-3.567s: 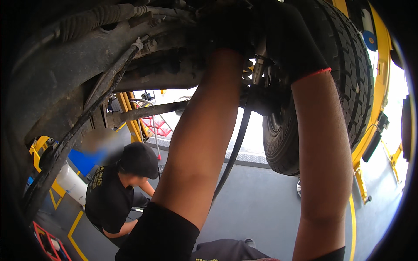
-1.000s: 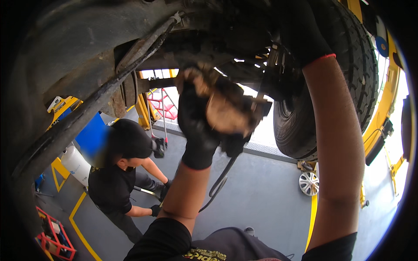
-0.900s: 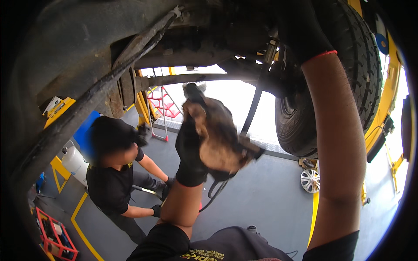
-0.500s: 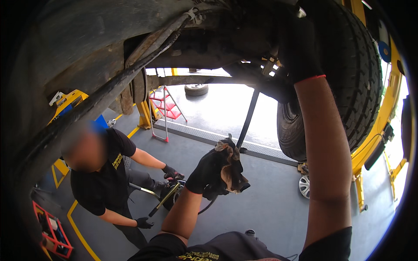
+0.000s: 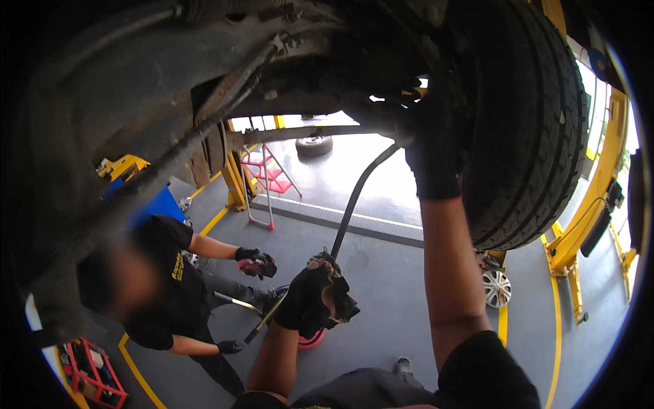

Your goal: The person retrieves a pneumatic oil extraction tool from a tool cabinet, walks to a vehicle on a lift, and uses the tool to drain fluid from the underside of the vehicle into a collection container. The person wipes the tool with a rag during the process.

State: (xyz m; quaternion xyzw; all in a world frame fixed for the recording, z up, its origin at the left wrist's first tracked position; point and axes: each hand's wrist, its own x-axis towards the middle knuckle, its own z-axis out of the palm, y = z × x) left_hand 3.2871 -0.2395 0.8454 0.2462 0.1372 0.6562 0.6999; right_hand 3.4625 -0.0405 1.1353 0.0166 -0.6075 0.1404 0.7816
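The part [image 5: 337, 300], brownish and worn, sits low in front of us, well below the wheel hub, clamped in our gloved left hand [image 5: 310, 300] with fingers curled tight around it. We judge the removal step done and the part on its way down; next move calls for setting it aside or passing it to the co-worker [image 5: 170, 286] crouched just beyond. Our right hand [image 5: 432, 153] is up behind the tyre [image 5: 531, 136] near the hose [image 5: 361, 191]; its grip we cannot tell.
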